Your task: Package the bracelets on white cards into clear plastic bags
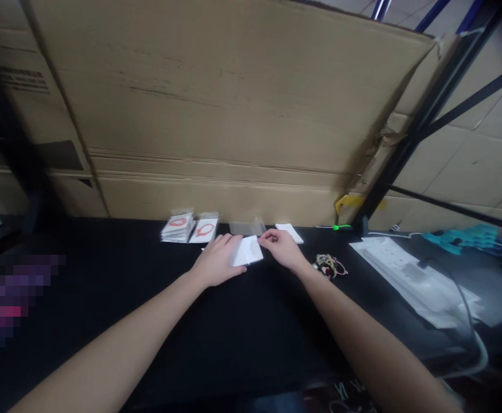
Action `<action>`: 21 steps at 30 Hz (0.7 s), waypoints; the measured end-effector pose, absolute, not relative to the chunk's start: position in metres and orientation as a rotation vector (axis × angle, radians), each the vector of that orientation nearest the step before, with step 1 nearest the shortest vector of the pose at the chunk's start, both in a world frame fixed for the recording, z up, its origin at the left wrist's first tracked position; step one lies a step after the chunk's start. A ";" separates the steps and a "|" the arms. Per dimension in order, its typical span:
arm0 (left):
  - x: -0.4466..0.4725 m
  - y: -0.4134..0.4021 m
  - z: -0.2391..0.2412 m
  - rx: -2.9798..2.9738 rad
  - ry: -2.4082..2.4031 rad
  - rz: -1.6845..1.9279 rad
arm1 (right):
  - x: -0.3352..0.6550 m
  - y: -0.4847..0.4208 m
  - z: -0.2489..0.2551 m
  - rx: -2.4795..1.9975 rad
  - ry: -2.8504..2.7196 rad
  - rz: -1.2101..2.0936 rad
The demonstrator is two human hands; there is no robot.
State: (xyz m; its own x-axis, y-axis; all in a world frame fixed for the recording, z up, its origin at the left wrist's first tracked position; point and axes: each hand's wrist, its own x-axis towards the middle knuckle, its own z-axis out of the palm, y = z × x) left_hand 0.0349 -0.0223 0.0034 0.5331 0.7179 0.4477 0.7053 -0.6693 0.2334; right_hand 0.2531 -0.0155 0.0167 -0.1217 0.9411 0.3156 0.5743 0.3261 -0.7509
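My left hand [218,259] grips a small white card [248,251] by its left side, with the thumb below and the fingers over the top. At the card's upper right corner, the fingertips of my right hand [283,246] are pinched together; whatever they hold is too small to make out. Behind the card lie clear plastic sleeves [244,228]. To the left are a stack of bagged cards with red bracelets [177,225] and another bagged card with a red bracelet [205,229]. Beyond my right hand rests a stack of white cards [289,232].
A small pile of bracelets [330,265] lies right of my right wrist. Further right are white sheets [399,269] with a cable across them and a turquoise object [463,238]. A cardboard wall [233,103] closes off the back of the black table [216,344].
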 end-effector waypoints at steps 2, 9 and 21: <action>0.033 -0.022 0.004 2.729 1.261 0.826 | 0.255 -0.017 0.020 -1.326 -1.843 0.640; 0.034 -0.023 0.005 2.775 1.222 0.836 | 0.248 -0.019 0.015 -1.303 -1.921 0.621; 0.041 -0.024 0.003 2.854 1.202 0.822 | 0.239 -0.025 0.018 -1.249 -2.002 0.724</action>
